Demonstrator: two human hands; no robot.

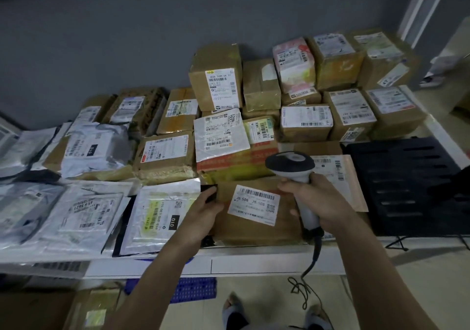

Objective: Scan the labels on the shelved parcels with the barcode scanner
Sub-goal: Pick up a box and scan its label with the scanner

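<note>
My right hand (311,200) grips the handle of a grey and black barcode scanner (292,168), whose head points away over the parcels. Just below it lies a flat brown cardboard parcel (254,228) at the shelf's front edge, with a white label (254,204) facing up. My left hand (203,214) holds this parcel's left edge, fingers curled over it. Beyond it, several taped brown boxes (216,85) and grey mailer bags (94,149) with labels cover the white shelf (254,263).
A silver mailer (157,215) lies left of my left hand. A black slotted tray (412,184) fills the shelf's right end. The scanner's cable (307,289) hangs down to the tiled floor. More boxes and a blue crate (193,290) sit beneath the shelf.
</note>
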